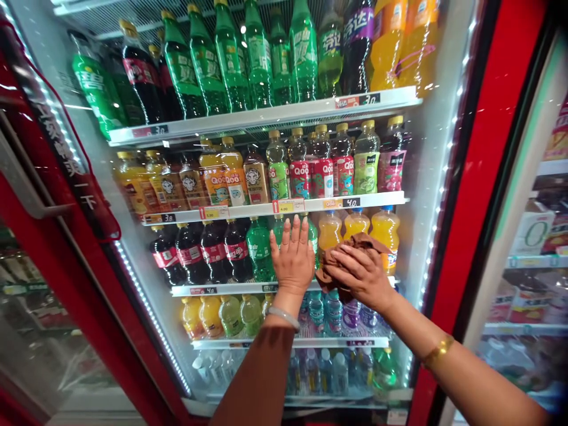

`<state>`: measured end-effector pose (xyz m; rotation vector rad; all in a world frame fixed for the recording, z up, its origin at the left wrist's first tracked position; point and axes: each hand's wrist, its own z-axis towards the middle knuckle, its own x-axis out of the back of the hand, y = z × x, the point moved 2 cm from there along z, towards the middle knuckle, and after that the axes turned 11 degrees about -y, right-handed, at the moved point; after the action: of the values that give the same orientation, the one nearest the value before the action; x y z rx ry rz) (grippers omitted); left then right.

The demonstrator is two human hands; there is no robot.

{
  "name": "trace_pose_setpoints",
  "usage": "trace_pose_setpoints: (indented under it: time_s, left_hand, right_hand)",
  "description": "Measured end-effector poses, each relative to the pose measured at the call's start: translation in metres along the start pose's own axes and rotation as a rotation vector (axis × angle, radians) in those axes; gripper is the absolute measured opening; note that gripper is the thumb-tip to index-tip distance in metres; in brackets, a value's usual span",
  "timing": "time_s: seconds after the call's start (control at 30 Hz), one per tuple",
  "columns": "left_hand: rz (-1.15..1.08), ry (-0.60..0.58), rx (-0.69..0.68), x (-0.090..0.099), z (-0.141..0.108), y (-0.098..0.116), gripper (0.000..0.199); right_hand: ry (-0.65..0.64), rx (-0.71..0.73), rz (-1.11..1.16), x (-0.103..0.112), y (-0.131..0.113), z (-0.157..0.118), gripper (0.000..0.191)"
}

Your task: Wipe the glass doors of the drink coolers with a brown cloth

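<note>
The brown cloth [367, 241] looks matt and soft, crumpled into rough folds, while the glass door [426, 151] is smooth and glossy, throwing back small glints. The bottles [304, 36] look like smooth, clear plastic with shiny printed labels [300, 179]. The shelf edges [266, 116] look smooth, the red frame [483, 160] glossy. The pale bangle [284, 318] has a polished sheen; the gold-toned bracelet [438, 350] gleams like bright metal
</note>
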<state>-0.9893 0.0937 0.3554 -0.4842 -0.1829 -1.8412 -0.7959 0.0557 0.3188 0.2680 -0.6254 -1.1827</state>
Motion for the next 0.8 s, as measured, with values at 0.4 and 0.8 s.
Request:
trace_pose_setpoints:
  time_s: [0.4, 0.8]
  left_hand:
    - [-0.027, -0.052, 0.077, -0.007, -0.018, 0.014, 0.069]
    - [-0.012, -0.113, 0.089, -0.023, -0.057, 0.024, 0.069]
  right_hand:
    - [0.079, -0.462, 0.037, 0.005, 0.011, 0.03, 0.047]
    - [0.056, -0.757, 0.085, 0.025, 0.041, -0.043, 0.05]
